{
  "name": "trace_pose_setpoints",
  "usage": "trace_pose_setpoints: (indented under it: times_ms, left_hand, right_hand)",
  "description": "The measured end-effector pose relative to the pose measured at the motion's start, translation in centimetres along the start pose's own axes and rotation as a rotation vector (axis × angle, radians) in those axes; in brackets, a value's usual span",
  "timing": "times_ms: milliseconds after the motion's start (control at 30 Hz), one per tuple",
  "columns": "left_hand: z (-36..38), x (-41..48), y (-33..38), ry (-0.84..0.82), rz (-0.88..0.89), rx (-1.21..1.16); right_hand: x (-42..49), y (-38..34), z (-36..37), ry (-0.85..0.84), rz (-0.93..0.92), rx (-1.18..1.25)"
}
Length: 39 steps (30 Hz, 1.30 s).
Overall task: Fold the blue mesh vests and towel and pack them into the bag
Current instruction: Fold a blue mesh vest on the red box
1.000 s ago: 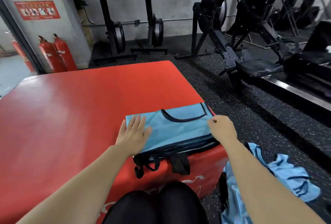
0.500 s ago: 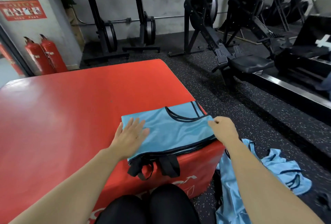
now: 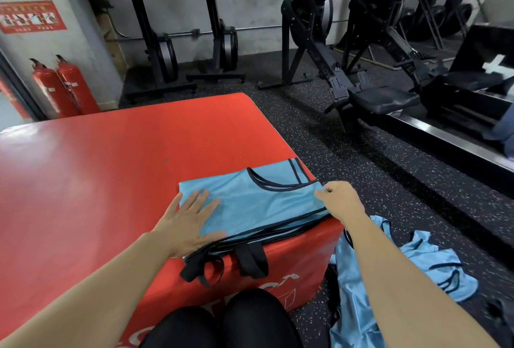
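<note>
A folded blue mesh vest (image 3: 258,203) is laid on the near right corner of the red padded block (image 3: 125,167), on top of a flat stack (image 3: 278,229) whose dark-bound edges are seen just beneath it. The left grip (image 3: 186,219) is spread flat, palm down, on the part of the vest toward the block's middle. The right grip (image 3: 338,200) is pinched on the vest's edge at the block's right edge, with the fingers curled in. Black straps (image 3: 250,261) are hung over the block's front face below the stack; whether they belong to the bag cannot be told. More blue vests (image 3: 434,261) are heaped on the floor just beside the block's right side.

The mesh is judged to be very light, limp and rather slippery, so a fold is likely to slide or fall open unless it is pressed down. Hold is best taken at the black bound trim of hem or armhole, where the cloth is firmer, with the other grip laid flat as an anchor. The stack would best be lifted from underneath, lest the layers fan out.
</note>
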State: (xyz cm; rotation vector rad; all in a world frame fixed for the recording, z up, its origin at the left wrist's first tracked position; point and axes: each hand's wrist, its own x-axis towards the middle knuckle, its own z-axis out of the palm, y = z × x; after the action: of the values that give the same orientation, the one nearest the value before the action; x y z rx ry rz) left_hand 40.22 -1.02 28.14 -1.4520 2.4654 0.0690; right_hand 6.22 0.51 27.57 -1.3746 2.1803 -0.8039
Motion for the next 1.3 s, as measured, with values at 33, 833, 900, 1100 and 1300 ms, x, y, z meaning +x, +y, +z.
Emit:
trace_pose_setpoints:
  times_ms: [33, 833, 900, 1100, 1300]
  left_hand:
    - [-0.3, 0.4, 0.4, 0.027, 0.000, -0.043]
    - [-1.5, 8.4, 6.9, -0.073, -0.018, -0.127]
    - [-1.6, 8.1, 6.5, -0.053, 0.004, -0.145]
    - [-2.4, 5.8, 1.9, 0.188, -0.011, -0.349]
    - [-0.4, -1.1, -2.6, 0.310, 0.058, -0.516]
  right_hand:
    - [0.0, 0.1, -0.1, 0.005, -0.006, -0.010]
    - [-0.3, -0.3, 4.5, -0.242, -0.516, -0.693]
    - [-0.5, -0.3, 4.2, -0.251, -0.507, -0.657]
    - [-2.0, -0.8, 2.5, -0.132, -0.477, -0.552]
    - [-6.5, -6.2, 4.5, -0.242, -0.683, -0.470]
